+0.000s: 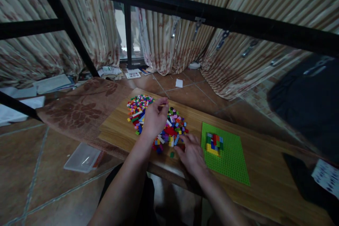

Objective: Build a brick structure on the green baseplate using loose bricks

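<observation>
My left hand (155, 117) is held over the pile of loose toy bricks (173, 127). Its fingers are curled with the tips together, and anything between them is too small to make out. At the pile's near right edge my right hand (192, 152) rests low, thumb and index finger apart and nothing visible between them. A blue brick (176, 140) lies by its fingertips, and a green brick (172, 154) sits by itself near the thumb. To the right, a small multicoloured brick build (214, 144) stands on a light green baseplate (234, 159).
The bricks and baseplate lie on a long wooden board (116, 125), with a brown patterned cloth (79, 109) at its left. A clear plastic lid or box (83, 157) is on the tiled floor. A black metal rail (185, 5) with hanging clips crosses ahead, before striped curtains (164, 42).
</observation>
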Demonstrator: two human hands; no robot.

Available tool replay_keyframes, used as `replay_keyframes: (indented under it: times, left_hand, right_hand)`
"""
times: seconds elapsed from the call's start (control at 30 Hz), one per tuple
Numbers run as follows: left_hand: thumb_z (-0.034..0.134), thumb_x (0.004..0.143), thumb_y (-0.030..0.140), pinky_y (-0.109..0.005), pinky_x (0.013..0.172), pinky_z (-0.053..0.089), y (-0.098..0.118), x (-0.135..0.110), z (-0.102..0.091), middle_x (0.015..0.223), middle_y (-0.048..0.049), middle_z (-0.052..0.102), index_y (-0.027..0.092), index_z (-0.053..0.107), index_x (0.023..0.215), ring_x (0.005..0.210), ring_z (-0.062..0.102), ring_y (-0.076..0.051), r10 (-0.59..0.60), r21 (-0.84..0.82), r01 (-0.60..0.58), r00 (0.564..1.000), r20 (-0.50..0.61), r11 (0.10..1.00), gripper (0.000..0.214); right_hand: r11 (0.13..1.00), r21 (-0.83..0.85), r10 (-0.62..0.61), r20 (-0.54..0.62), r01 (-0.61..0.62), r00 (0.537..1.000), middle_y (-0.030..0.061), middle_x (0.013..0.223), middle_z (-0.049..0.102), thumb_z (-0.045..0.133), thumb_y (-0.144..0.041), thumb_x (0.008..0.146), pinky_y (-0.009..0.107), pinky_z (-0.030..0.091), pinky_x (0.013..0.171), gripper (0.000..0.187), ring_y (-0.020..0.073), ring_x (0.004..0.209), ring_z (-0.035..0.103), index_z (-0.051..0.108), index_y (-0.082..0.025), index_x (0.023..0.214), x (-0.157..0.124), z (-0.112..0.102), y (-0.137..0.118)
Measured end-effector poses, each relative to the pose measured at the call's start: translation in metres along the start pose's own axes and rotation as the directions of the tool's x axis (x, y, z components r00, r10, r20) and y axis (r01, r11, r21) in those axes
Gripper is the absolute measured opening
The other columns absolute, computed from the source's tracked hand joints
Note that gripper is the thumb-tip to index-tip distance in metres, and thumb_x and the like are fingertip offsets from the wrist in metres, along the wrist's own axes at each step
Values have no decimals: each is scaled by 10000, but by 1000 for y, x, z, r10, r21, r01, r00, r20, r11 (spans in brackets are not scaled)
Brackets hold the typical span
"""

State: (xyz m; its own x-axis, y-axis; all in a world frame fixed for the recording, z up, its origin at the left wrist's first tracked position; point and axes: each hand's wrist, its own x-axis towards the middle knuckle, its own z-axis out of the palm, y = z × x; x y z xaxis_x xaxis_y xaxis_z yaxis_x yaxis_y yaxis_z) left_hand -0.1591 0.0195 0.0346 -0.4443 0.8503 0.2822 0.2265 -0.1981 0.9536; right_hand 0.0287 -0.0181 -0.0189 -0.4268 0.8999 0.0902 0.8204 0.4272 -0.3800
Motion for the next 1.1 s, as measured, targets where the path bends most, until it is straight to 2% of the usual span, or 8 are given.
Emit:
replay_keyframes:
  times: [0.17, 0.43, 0.6, 0.77, 0.87, 0.93, 1.0, 1.1]
  left_hand:
    - [575, 847, 212, -320, 850, 541, 0, -1, 0, 1031, -94, 729, 131, 682, 1090, 929, 683, -199, 10, 2, -10, 1000, 1, 1000, 278]
    - [570, 854, 228, -321, 839, 542, -5, 0, 2, 1031, -90, 732, 142, 690, 1092, 905, 684, -195, -1, 22, 1, 1000, 22, 1000, 280]
    - [576, 853, 236, -323, 844, 543, -6, -1, 2, 1015, -87, 735, 150, 694, 1079, 908, 689, -201, 5, 22, -6, 999, 33, 1000, 269]
    - [580, 842, 229, -330, 816, 546, -3, -1, 3, 992, -100, 736, 131, 691, 1084, 866, 694, -206, -11, 41, 9, 999, 41, 999, 284]
    - [572, 849, 241, -314, 781, 543, -2, 0, 2, 984, -100, 737, 127, 692, 1085, 837, 691, -199, -12, 63, 8, 998, 57, 998, 288]
    - [570, 856, 263, -298, 761, 535, -1, 0, 1, 959, -90, 741, 133, 699, 1073, 824, 684, -194, 1, 105, -11, 996, 92, 994, 284]
    - [565, 861, 284, -289, 743, 523, 2, -3, 2, 924, -76, 743, 148, 708, 1057, 807, 676, -192, -9, 173, -21, 985, 173, 985, 278]
    - [547, 863, 295, -282, 703, 500, 10, -13, 10, 864, -61, 737, 164, 721, 980, 761, 662, -190, -85, 277, -23, 925, 371, 961, 247]
  right_hand:
    - [998, -54, -13, 47, 15, 999, 114, 1105, 604, 672, -331, 780, 454, 444, 966, 427, 316, 1066, 531, 635, -204, 1185, 12, 1, 4]
    - [997, -80, 14, 2, -13, 1000, 109, 1096, 623, 636, -318, 800, 428, 447, 938, 375, 303, 1063, 564, 616, -226, 1162, 19, 8, -1]
    - [995, -98, 27, 37, -23, 999, 114, 1050, 663, 640, -300, 796, 416, 454, 907, 415, 298, 1013, 603, 594, -214, 1199, 25, 7, -2]
    - [997, -56, 56, 125, -49, 991, 114, 1040, 676, 660, -266, 782, 391, 463, 906, 400, 280, 1003, 631, 607, -189, 1171, 32, 5, 0]
    - [998, -25, 57, 120, -55, 991, 97, 1037, 679, 679, -273, 780, 382, 469, 905, 368, 268, 1010, 631, 614, -210, 1137, 30, 1, -4]
    - [999, 2, 45, 91, -46, 995, 97, 1051, 675, 676, -295, 791, 388, 473, 907, 346, 268, 1022, 625, 615, -210, 1121, 25, -3, -8]
    - [997, 54, 45, 53, -48, 998, 103, 1086, 671, 669, -294, 798, 392, 478, 914, 358, 267, 1035, 623, 604, -199, 1137, 20, -10, -12]
    - [984, 161, 78, -10, -76, 997, 86, 1076, 681, 652, -255, 803, 374, 497, 893, 372, 244, 995, 643, 578, -204, 1164, 11, -23, -14]
